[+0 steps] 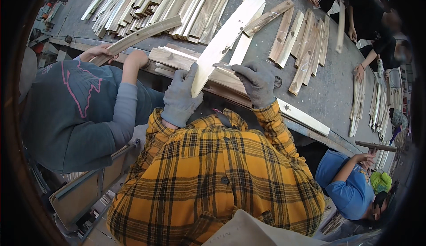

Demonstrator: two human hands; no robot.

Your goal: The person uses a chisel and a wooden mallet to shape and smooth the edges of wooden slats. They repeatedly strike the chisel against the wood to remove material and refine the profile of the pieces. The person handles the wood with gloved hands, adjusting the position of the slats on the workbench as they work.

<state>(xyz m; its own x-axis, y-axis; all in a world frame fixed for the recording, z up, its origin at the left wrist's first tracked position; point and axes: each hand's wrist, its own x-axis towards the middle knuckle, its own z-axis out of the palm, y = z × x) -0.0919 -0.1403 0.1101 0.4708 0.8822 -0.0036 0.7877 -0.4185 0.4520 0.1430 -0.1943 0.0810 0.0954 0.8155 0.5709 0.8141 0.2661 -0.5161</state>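
My left hand (182,96), in a grey work glove, is closed around the near end of a long pale wooden board (231,32). The board slants away from me, its far end over the table. My right hand (258,84), also gloved in grey, pinches a small thin-bladed tool (223,66) whose tip is at the board's right edge; its exact kind is too small to tell. Beneath the board, a stack of wooden strips (173,59) lies along the table's near edge. A brown knotty strip (269,17) lies beside the board's far part.
The dark worktable (256,55) holds a large pile of strips (162,2) at far left and separate strips (305,46) at right. Close on my left, a person (84,108) holds a strip (137,37). Others stand across the table; a person in blue (350,186) is at right.
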